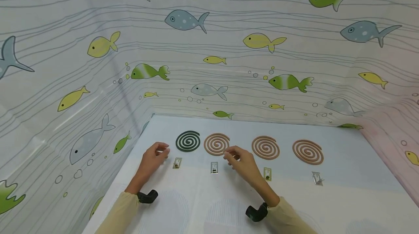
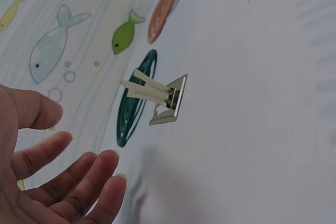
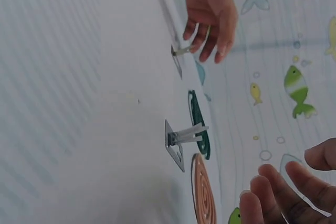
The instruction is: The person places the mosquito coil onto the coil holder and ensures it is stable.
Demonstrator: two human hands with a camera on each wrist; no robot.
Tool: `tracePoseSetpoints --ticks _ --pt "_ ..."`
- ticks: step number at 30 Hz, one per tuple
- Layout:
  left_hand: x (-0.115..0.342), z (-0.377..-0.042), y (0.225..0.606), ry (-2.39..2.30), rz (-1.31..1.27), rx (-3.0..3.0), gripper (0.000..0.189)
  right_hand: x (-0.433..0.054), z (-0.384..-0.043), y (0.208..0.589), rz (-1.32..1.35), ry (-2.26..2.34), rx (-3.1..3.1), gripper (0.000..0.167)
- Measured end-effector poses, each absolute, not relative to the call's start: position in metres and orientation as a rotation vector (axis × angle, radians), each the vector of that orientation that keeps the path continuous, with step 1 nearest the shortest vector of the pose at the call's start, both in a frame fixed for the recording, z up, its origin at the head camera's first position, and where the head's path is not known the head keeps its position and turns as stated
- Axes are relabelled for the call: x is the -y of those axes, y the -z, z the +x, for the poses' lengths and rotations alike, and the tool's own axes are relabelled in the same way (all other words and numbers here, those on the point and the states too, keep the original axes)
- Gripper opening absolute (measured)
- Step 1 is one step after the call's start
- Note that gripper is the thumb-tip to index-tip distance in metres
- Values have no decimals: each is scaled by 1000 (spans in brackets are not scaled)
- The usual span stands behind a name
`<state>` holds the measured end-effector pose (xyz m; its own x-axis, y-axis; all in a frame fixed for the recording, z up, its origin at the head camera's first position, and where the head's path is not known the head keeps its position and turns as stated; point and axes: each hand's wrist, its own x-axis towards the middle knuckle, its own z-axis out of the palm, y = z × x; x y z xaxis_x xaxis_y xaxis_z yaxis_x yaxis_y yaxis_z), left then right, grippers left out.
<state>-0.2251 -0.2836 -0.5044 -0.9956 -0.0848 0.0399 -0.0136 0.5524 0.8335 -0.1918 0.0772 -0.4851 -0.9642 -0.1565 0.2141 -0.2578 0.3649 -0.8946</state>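
Observation:
A dark green mosquito coil [image 1: 188, 141] lies flat at the left of a row, with three brown coils [image 1: 216, 144] [image 1: 266, 147] [image 1: 308, 152] to its right. In front of each coil is a small metal coil stand [image 1: 177, 162] [image 1: 214, 168] [image 1: 267, 174] [image 1: 317, 178]; prongs rise from a stand [image 2: 170, 100] in the left wrist view. My left hand [image 1: 155, 157] hovers left of the green coil, fingers loosely bent and holding nothing. Holding nothing either, my right hand [image 1: 241, 161] is between the two nearest brown coils, its fingertips overlapping the left one's edge in the head view.
A white table [image 1: 183, 205] carries the coils and stands. Fish-patterned sheeting [image 1: 242, 19] rises behind it and along both sides. Dark cameras [image 1: 148, 196] [image 1: 256, 212] are strapped to both wrists, beside pale yellow sleeves [image 1: 119, 214].

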Motion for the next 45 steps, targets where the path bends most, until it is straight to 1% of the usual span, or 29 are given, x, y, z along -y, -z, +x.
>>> tracePoseSetpoints --ticks 6,17,22,26,29,36,39,45 --pt "287 -228 504 1526 102 2693 30 -61 -195 487 412 -1741 2530 28" --pt "294 -242 509 1577 138 2694 30 -34 -206 488 417 -1867 2530 28" --pt "294 -251 506 1536 108 2738 28 -25 -213 487 419 -1895 2535 27" --pt "296 -257 502 1518 86 2758 29 -17 -218 487 421 -1932 2536 30" --pt "298 -260 501 1536 83 2760 31 -12 -222 489 411 -1960 2545 32" --pt "300 -262 508 1558 92 2783 31 -2 -230 497 352 -1992 2568 31" --pt "301 -264 510 1556 98 2790 31 3 -231 498 345 -1990 2585 34" --pt "302 -270 510 1562 87 2794 33 15 -236 497 316 -2017 2593 32"
